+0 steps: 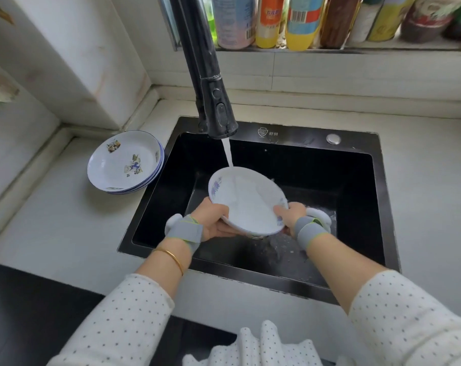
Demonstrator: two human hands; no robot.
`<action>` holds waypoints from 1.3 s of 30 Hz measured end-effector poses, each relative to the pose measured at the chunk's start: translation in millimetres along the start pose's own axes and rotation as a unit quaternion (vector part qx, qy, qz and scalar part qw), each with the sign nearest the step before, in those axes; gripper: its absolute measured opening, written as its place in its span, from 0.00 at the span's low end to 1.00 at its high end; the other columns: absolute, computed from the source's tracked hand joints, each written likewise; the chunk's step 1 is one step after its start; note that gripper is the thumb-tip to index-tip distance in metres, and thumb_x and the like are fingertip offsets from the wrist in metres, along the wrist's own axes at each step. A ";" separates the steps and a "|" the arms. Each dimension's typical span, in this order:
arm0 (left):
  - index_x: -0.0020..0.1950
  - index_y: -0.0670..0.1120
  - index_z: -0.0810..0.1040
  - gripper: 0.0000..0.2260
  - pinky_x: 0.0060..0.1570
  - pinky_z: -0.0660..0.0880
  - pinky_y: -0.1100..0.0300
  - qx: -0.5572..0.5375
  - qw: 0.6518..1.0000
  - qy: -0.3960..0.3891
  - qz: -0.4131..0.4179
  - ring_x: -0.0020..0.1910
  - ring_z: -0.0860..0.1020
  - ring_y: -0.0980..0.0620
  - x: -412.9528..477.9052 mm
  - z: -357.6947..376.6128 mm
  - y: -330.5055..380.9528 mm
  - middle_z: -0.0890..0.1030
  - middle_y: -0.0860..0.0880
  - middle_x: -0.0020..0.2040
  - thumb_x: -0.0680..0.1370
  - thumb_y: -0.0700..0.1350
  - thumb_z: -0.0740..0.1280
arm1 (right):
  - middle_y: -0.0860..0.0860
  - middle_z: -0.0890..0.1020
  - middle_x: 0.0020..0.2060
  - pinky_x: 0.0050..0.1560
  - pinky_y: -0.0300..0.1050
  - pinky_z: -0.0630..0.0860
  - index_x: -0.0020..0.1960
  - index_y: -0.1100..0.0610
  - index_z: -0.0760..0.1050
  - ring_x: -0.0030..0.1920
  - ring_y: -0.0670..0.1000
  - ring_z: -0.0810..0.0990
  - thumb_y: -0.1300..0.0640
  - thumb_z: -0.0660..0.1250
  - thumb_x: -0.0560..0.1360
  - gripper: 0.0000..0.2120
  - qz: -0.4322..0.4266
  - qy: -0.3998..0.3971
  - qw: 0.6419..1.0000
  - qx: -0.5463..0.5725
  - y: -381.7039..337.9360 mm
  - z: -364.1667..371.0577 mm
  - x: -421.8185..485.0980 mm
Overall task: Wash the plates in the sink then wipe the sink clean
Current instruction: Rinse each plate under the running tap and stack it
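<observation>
While water runs in one white stream (228, 154) from the single black pull-down tap (213, 96) at the upper centre of the frame, one white round plate with blue floral marks on its rim (248, 202) is held tilted over the black rectangular sink (356, 196), and the stream lands on its inner face. Two hands grip it: the left hand (213, 220) is closed on the plate's lower left edge with fingers under it, and the right hand (290, 215) clasps the lower right edge, thumb on the inner face. Each wrist wears one grey strap, and the left forearm carries one thin gold bangle (171, 257). At centre left of the frame, on the pale stone counter (52, 220) just beside the sink, sits one stack of white blue-rimmed plates with small printed figures (125, 162); at least three rims show, the exact count unclear. Along the window ledge at the top right stand about eight bottles and cans (303, 22).
</observation>
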State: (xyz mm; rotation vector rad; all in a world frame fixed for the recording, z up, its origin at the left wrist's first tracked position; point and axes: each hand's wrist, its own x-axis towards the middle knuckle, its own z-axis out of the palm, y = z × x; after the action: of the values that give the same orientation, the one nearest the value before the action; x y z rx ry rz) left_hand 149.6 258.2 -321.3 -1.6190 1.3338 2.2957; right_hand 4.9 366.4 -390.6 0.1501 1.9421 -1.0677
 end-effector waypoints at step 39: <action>0.69 0.46 0.65 0.24 0.43 0.80 0.45 0.068 0.981 0.143 0.117 0.57 0.76 0.39 28.8 -9.8 -19.0 0.73 0.44 0.62 0.77 0.27 0.54 | 0.55 0.73 0.59 0.40 0.60 0.82 0.69 0.47 0.62 0.55 0.64 0.77 0.70 0.55 0.75 0.28 -0.156 -0.045 0.985 -0.055 -11.6 -22.6 -22.1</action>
State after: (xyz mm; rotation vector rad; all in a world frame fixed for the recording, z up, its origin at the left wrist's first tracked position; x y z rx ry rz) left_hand 152.7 251.6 -356.5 -1.8918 1.7869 2.0854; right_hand -2.1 382.0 -361.6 -0.2681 1.9774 -1.1420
